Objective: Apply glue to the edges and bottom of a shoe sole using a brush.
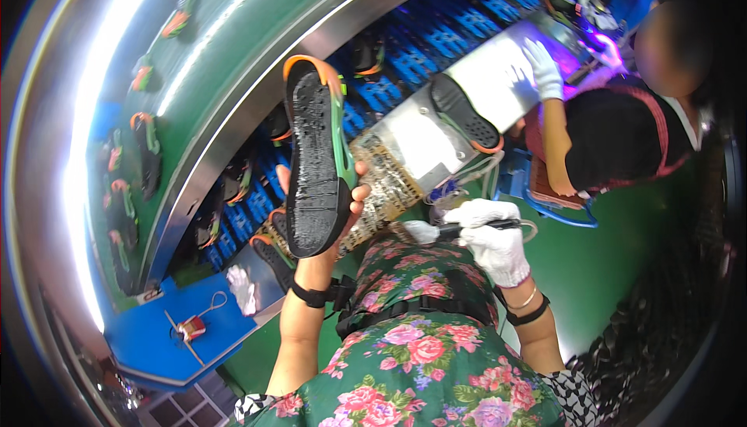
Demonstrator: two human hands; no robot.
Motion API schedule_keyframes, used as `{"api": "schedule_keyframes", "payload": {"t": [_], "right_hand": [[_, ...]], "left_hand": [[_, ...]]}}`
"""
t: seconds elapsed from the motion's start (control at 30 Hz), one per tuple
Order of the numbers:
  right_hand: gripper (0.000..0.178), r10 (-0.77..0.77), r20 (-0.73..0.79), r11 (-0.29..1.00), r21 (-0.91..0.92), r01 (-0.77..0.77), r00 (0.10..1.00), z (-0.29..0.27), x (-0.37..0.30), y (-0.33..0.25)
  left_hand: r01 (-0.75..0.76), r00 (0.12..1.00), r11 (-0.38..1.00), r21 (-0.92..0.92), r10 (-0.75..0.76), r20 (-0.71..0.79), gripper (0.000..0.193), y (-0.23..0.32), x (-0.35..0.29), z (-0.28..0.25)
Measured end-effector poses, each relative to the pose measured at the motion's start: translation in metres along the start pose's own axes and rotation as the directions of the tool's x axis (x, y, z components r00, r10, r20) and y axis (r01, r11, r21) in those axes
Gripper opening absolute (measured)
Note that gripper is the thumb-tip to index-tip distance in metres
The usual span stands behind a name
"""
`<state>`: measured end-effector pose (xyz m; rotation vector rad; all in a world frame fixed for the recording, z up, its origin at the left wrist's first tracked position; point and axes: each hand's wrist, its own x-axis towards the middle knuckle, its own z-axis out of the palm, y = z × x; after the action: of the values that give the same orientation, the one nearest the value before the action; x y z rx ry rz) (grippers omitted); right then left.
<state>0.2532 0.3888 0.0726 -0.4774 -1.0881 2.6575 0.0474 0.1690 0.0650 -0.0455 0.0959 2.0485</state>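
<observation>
Long black shoe sole with orange-and-green edging (313, 154), gripped left of centre.
The bare left hand (355, 200) clasps its edges from beneath; the white-gloved right hand (494, 244) grips a black-handled, pale-bristled brush (449, 232), apart, nearer and right. Sound handling calls for a steady sole, fingers off its inner face.

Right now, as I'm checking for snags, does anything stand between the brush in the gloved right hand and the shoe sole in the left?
Nothing visible blocks the gap between the brush and the shoe sole; only the fingertips of the left hand, at the sole's right edge, lie on the side facing the brush.
</observation>
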Motion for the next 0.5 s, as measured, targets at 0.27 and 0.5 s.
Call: {"api": "schedule_keyframes", "payload": {"t": [0.27,0.5], "right_hand": [[0.022,0.126,-0.137,0.991,-0.023,-0.131,0.982,-0.016,0.005,0.04],[0.022,0.143,-0.11,0.986,-0.068,-0.151,0.984,-0.011,0.013,0.055]], "left_hand": [[-0.103,0.992,0.984,-0.144,0.092,-0.084,0.084,-0.019,-0.026,0.023],[-0.064,0.986,0.992,-0.109,0.08,0.146,0.075,-0.024,-0.045,0.021]]}}
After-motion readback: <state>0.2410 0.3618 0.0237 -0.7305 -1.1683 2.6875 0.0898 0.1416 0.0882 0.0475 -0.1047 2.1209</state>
